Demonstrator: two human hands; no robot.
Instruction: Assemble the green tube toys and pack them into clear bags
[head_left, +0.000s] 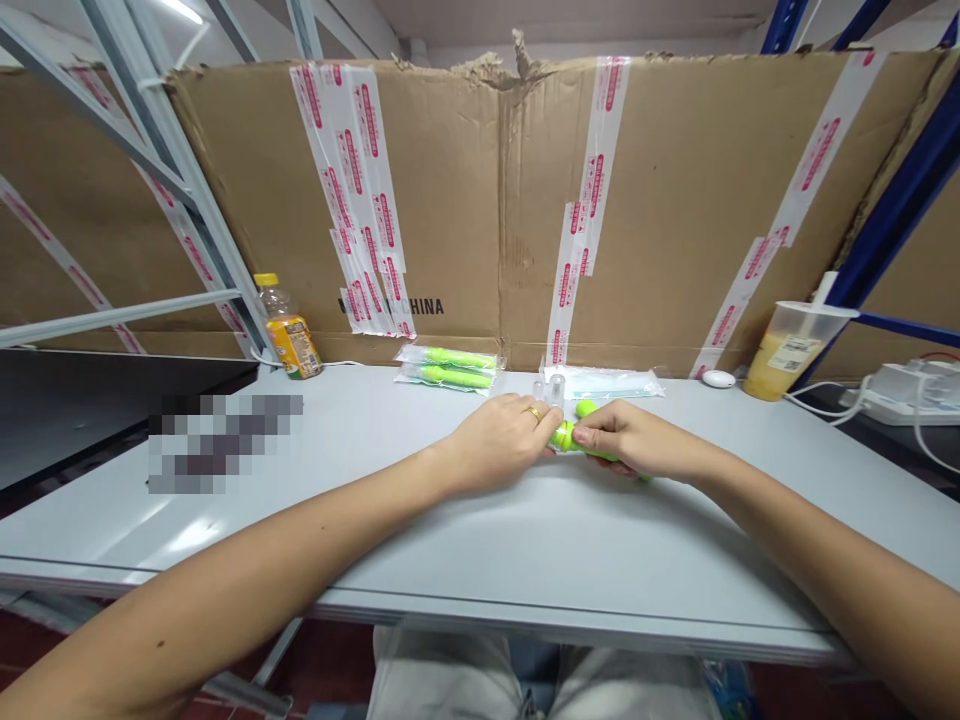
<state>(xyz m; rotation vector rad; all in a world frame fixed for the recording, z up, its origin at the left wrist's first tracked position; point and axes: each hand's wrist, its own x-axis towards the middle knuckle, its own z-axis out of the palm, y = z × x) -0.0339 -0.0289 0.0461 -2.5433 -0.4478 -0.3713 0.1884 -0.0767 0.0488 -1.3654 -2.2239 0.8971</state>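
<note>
Right now, both bare hands are meeting over the grey-white table (465, 545), a little right of the middle, and they are working on a bright green stick-shaped piece (564, 436). The right hand (634, 440) is gripping its shaft, the thumb pressing along the top and the fingers curling underneath, while the shaft's far end is poking out below them. The left hand (506, 437), which is wearing a gold-coloured ring (534, 413), is pinching the piece's other end between index finger and thumb, though the fingers are partly hiding that hold. A rounded green end (586, 408) is showing just behind the right hand; whether it is belonging to a separate piece, I cannot tell. Clear plastic parts (556, 390) are standing up just beyond the left fingertips. Behind the hands, two wrapped green sticks (457, 367) are lying to the left, and a clear packet (604, 384) is lying to the right, near a taped cardboard panel (450, 200). A yellow-capped bottle (292, 340) is standing at the far left, while a drink cup (784, 350) and a small white oval object (718, 379) are resting at the far right.
</note>
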